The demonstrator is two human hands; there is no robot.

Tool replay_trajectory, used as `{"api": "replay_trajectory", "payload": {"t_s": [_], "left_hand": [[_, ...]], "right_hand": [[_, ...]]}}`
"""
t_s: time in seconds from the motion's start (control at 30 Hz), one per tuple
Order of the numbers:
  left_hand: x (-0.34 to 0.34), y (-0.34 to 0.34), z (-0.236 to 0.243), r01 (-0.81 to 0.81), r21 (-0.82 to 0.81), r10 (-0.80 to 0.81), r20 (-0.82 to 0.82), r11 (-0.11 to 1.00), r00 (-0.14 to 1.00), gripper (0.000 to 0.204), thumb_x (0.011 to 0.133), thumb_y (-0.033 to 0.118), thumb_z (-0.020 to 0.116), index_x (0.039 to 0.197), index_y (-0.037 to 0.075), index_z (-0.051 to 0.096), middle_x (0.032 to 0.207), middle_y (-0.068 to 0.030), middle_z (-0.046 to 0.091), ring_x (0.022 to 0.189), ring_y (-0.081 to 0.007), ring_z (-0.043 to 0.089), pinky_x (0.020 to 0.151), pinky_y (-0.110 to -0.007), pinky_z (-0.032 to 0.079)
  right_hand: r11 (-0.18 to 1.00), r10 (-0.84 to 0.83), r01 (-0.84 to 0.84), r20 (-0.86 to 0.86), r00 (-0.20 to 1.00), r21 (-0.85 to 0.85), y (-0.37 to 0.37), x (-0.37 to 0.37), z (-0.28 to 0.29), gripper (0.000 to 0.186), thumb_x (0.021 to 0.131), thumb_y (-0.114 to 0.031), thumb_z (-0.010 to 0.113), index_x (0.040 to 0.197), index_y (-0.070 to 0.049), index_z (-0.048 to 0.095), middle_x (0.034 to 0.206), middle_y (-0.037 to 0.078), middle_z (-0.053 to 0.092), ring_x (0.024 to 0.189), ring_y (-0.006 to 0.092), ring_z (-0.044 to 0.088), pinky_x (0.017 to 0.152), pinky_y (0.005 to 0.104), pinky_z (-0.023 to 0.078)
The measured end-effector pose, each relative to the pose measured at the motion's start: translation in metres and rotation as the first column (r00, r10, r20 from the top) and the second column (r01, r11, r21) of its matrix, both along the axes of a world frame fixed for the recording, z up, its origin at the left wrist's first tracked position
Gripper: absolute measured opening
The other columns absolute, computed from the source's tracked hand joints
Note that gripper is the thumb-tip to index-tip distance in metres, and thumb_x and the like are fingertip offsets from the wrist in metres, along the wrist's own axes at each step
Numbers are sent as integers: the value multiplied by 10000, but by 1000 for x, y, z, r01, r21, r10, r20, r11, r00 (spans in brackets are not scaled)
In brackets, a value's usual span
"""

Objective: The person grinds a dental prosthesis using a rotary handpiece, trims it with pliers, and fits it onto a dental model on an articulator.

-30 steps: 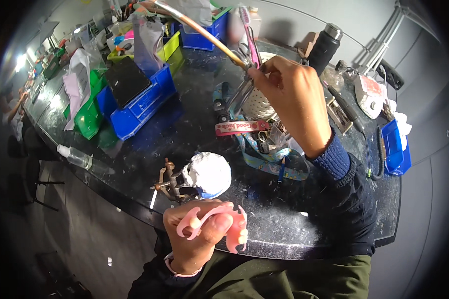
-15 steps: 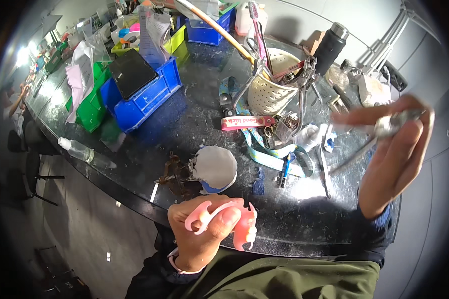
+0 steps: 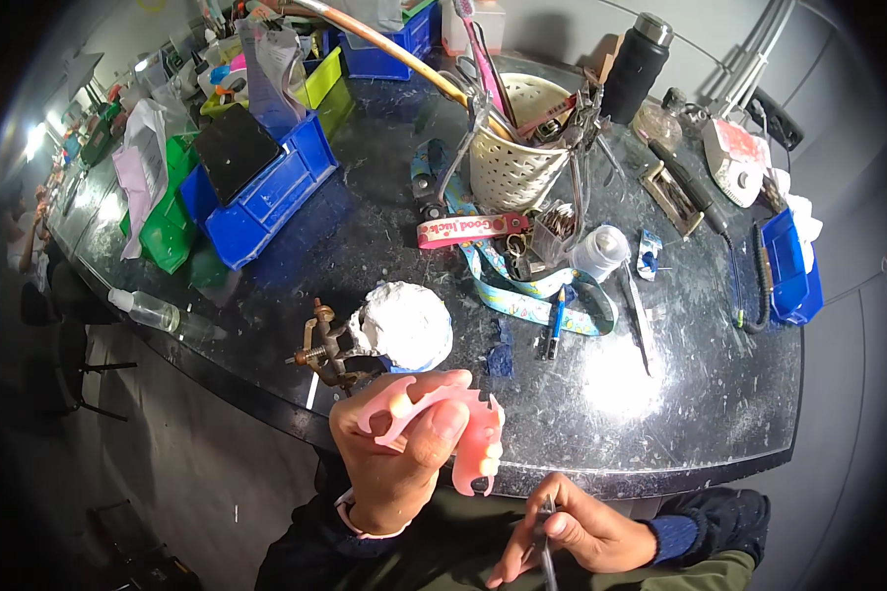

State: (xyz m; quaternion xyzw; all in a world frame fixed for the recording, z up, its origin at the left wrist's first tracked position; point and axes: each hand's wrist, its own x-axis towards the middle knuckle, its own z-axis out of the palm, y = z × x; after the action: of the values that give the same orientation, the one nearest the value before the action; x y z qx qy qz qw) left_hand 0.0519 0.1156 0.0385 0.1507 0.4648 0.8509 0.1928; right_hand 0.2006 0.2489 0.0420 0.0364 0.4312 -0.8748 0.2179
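My left hand point(image 3: 375, 458) is closed around a pink partial denture point(image 3: 478, 443) with several pale teeth, holding it up near the table's front edge. The thumb presses on its inner side, and a clasp-like curved end sticks out to the left. Low in front of my lap, my right hand point(image 3: 596, 532) grips a thin metal tool point(image 3: 548, 557) between thumb and fingers. Its lower end runs past the picture's edge, so its kind cannot be made out. Just beyond my left hand stands a white plaster cast point(image 3: 409, 325) beside a brass-coloured articulator point(image 3: 327, 345).
Beyond lie a lanyard point(image 3: 537, 295), a blue pen point(image 3: 558, 325), a metal instrument point(image 3: 639, 320) and a white perforated basket point(image 3: 512, 172) of tools. Blue bin point(image 3: 266, 212) and green bin point(image 3: 172, 222) stand left. A handpiece point(image 3: 685, 182) and its control box point(image 3: 737, 163) are right.
My right hand has come down from the raised right side to my lap, with the metal tool in it. My left hand has turned the denture slightly. The view has shifted a little.
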Motion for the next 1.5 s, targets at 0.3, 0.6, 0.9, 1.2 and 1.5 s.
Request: {"api": "replay_trajectory", "payload": {"t_s": [0.3,0.6,0.9,1.2,1.5], "left_hand": [[4,2,-2,18,-9,-18,-8,1000,1000,224,827,87,607,936,-104,563,697,-154,621,518,-162,579,446,-282,470],[8,0,0,144,78,-149,62,986,987,173,818,63,611,916,-79,598,697,-157,611,508,-185,580,407,-274,448],[12,2,-2,117,-147,-138,-142,982,980,161,733,64,680,854,-38,651,723,-137,629,632,-164,622,543,-248,477],[8,9,-4,54,-144,-116,-472,988,874,287,605,-31,750,874,-43,650,776,-153,624,637,-199,632,538,-264,511],[3,15,-11,71,-92,-110,-540,993,834,251,683,43,733,889,-66,641,764,-177,618,632,-219,640,521,-275,526]], "right_hand": [[974,227,-223,-143,963,40,-7,12,5,438,959,-247,364,1314,-2,290,1002,98,532,937,167,530,805,283,418],[484,200,430,-574,794,763,49,-15,40,251,832,-39,546,1045,58,456,825,163,586,686,263,616,608,339,497],[56,393,595,-566,725,802,69,-35,43,313,579,-39,758,746,-20,494,793,94,535,646,241,539,540,326,435],[-78,464,611,-514,722,788,70,-39,40,317,529,-65,715,704,-34,452,896,133,526,801,295,553,672,398,450],[-130,482,665,-540,690,735,70,-36,32,208,609,-182,654,738,-77,528,805,65,501,665,192,483,569,295,363]]}}
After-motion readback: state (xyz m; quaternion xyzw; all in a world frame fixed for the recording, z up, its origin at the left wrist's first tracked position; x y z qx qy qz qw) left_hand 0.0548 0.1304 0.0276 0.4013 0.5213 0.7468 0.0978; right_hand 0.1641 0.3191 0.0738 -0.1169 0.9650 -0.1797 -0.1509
